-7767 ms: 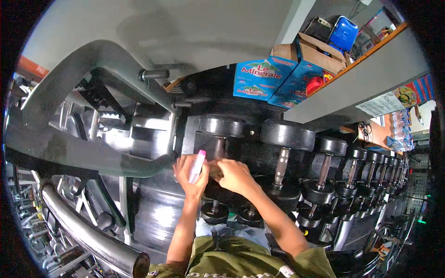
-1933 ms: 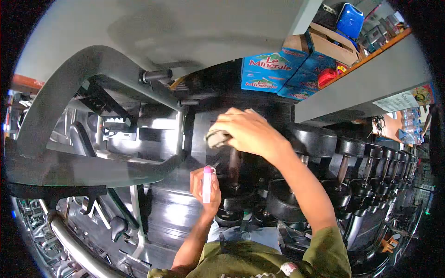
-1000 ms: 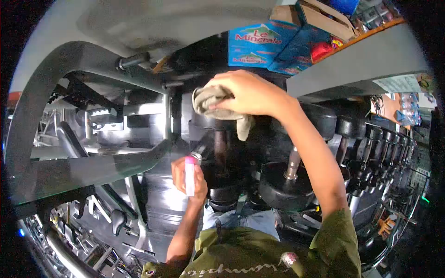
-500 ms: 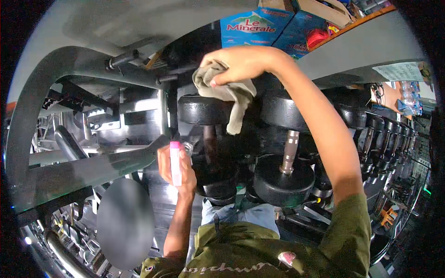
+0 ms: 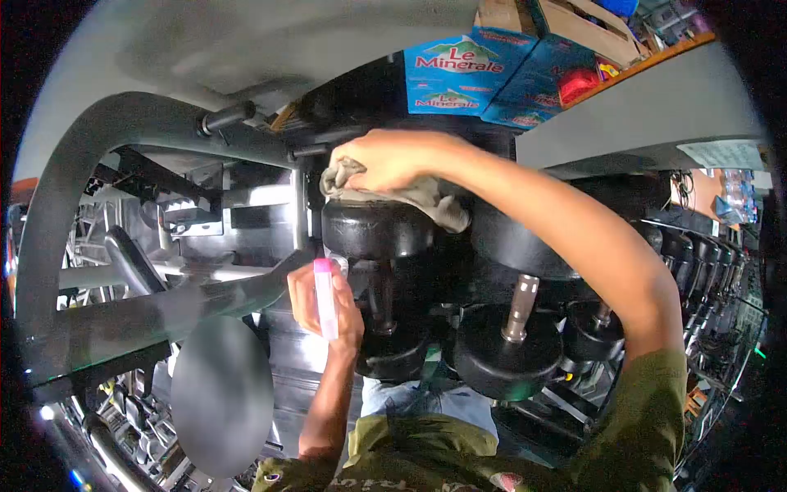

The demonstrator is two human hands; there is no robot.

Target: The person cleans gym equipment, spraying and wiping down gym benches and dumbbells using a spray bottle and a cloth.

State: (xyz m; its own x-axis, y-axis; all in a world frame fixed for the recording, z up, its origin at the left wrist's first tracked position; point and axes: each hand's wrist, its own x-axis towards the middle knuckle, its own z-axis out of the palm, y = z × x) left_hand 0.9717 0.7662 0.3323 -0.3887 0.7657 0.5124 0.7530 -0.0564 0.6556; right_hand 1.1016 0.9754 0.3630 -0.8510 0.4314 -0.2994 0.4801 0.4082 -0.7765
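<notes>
Grey-brown cloth (image 5: 434,205) bunched under right hand (image 5: 393,160), lying against far head of dumbbell (image 5: 377,230). I have that hand curled, fingers gathered into cloth; loose end trails out on its right. Nearer me and left of right hand, left hand (image 5: 346,318) wraps round slim pink-topped bottle (image 5: 326,305), pink end pointing away from me. Right of left hand, past first dumbbell, I see second dumbbell (image 5: 508,348). Beyond right hand, blue boxes (image 5: 459,70). Left of left hand, grey machine frame (image 5: 164,307).
</notes>
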